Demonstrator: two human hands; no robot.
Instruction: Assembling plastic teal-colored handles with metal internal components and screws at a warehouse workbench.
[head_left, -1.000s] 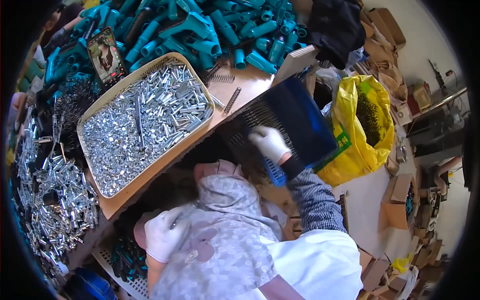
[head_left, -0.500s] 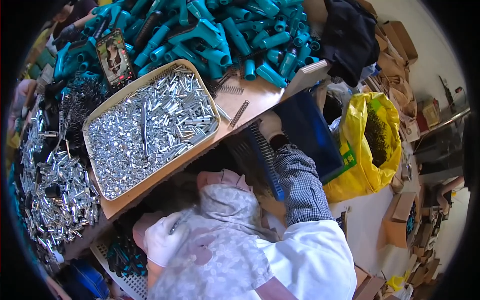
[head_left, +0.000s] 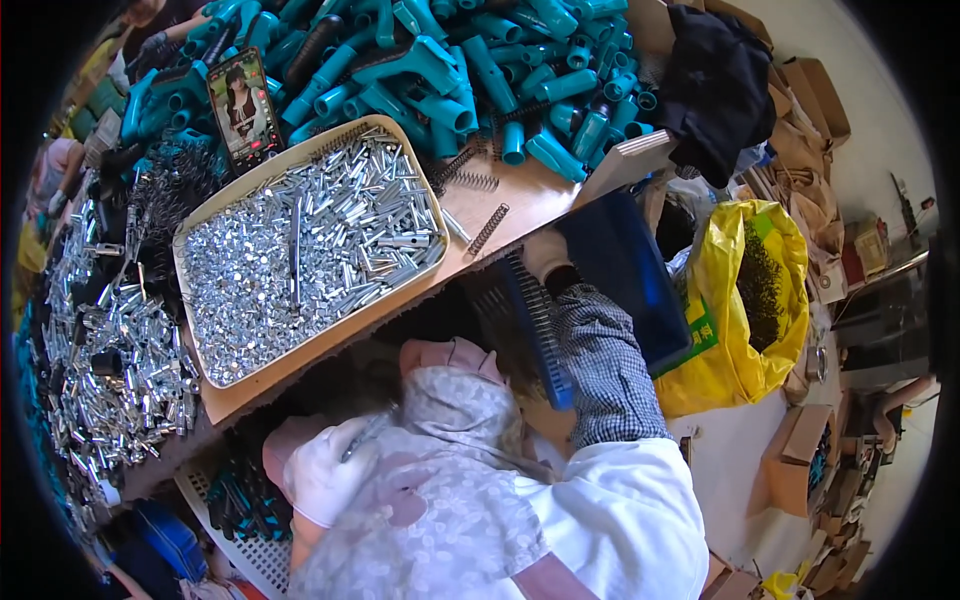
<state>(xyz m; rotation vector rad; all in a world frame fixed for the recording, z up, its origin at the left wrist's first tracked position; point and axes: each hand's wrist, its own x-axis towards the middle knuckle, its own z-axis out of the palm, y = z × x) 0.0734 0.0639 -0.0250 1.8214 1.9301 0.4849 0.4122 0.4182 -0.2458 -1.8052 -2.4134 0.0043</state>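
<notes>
1. Loose heap of small bright metal parts (head_left: 110,350) — far left of the bench (head_left: 520,195), beside black coil springs.
2. Shallow tan tray (head_left: 225,385) — left of centre on the bench, filled with short silver tubes and pins; a phone (head_left: 240,108) leans at its upper left corner.
3. Left hand (head_left: 325,470) — white glove, low and below the bench edge, resting on a pale patterned cloth (head_left: 450,500) in the lap. The fingers are curled shut around what looks like a thin dark rod; what it is cannot be made out.
4. Teal plastic housings (head_left: 450,70) — piled along the back of the bench; a few loose springs (head_left: 488,228) lie on bare wood just in front.
5. Right hand (head_left: 547,255) — white glove, checked sleeve, reaching down past the bench edge to the dark blue crate (head_left: 625,270). It touches the crate's rim; whether the fingers clamp it or only rest there cannot be told.
6. Dark blue crate — slatted, tilted, at the right end of the bench, between bench and yellow bag (head_left: 740,300).
7. Step in hand, as a judgement: the crate is being shifted or steadied at the bench side. The next move would call for a firm grip on the rim and care to keep it clear of the yellow bag.
</notes>
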